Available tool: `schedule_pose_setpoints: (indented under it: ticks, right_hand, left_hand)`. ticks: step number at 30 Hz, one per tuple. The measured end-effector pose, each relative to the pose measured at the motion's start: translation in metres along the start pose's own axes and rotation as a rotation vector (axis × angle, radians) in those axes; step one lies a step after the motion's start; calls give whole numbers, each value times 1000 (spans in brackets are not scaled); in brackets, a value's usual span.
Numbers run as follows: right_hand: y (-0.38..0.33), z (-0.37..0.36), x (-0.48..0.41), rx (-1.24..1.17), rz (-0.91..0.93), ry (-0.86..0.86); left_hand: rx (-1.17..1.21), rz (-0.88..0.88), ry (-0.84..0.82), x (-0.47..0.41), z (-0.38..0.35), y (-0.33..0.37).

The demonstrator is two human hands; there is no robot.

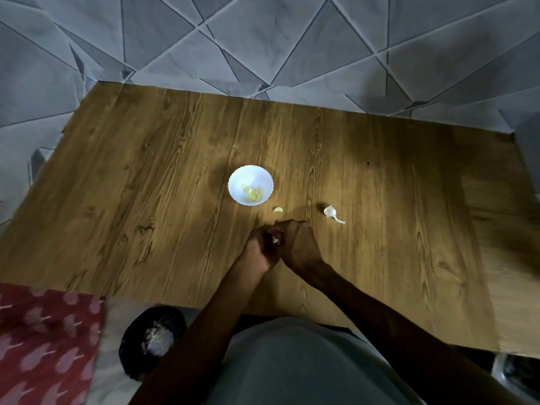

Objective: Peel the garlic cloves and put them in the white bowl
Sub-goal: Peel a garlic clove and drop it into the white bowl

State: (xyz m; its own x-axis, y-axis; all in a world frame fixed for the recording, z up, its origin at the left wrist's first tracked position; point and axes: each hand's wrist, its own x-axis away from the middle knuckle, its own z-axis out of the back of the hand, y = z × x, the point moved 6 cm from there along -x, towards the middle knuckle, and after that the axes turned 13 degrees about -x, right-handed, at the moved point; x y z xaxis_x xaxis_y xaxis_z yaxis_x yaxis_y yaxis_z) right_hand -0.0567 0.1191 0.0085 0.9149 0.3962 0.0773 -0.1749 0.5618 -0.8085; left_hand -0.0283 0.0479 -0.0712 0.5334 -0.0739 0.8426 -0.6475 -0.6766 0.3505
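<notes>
White bowl (248, 176); loose clove (278, 209); black bin (133, 343)

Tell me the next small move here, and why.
Probably pull the skin off the clove pinched between the left hand and right hand. Only a pale bit of it shows between the curled fingers, so it seems not ready for the white bowl, which already holds yellowish peeled cloves.

Bowl (250, 174) sitting midway on the worktop (146, 171), peeled cloves (253, 194) lying in it. Loose clove (278, 209) lying just before it, slightly right; garlic piece (330, 211) lying farther right. Nearest the person, left hand (260, 248) and right hand (299, 244) touching, small clove (275, 239) sitting between them.
</notes>
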Motion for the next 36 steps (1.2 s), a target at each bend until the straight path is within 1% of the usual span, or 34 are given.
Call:
schedule_pose_setpoints:
  ticks: [2, 5, 7, 9, 10, 12, 14, 16, 18, 20, 22, 24, 26, 28, 29, 31, 33, 36]
  right_hand:
    - [-2, 7, 0, -3, -21, 62]
    - [11, 23, -9, -290, -65, 228]
    - [28, 30, -24, -368, -89, 272]
    - [42, 30, -35, -256, -65, 209]
    - [43, 25, -37, -127, -17, 143]
    - [36, 8, -34, 129, 173, -25]
    - [28, -16, -27, 273, 338, -180]
    - [28, -27, -22, 396, 468, -230]
    - [33, -23, -9, 506, 545, -237]
    - [41, -9, 13, 489, 607, -207]
    - [59, 10, 30, 382, 545, -182]
    - [75, 26, 37, 320, 379, -135]
    - [87, 39, 34, 261, 203, -12]
    - [93, 51, 32, 172, 93, 136]
    - [92, 52, 32, 148, 62, 167]
    - [92, 40, 34, 196, 26, 119]
    - [91, 24, 39, 255, 34, 71]
    - [93, 17, 42, 297, 40, 90]
  left_hand:
    - [28, -7, -7, 1, -2, 4]
    - [52, -14, 10, 5, 1, 10]
    - [86, -5, 30, 6, 7, 15]
    - [87, -48, 86, 5, 20, 24]
    - [64, -78, 120, 4, 28, 28]
    - [12, -123, 153, 4, 42, 36]
    - [1, -136, 165, 6, 52, 40]
    - [-14, -144, 179, 7, 58, 42]
    - [-26, -151, 182, 9, 60, 42]
    - [-35, -149, 184, 11, 60, 39]
    - [-31, -137, 177, 10, 58, 31]
    - [-35, -125, 172, 10, 55, 23]
    - [-49, -112, 168, 10, 51, 16]
    - [-51, -95, 168, 11, 45, 9]
    - [-45, -88, 165, 13, 42, 5]
    - [-32, -76, 153, 15, 38, -1]
    - [-28, -73, 150, 17, 37, -5]
    - [-14, -85, 160, 19, 39, -9]
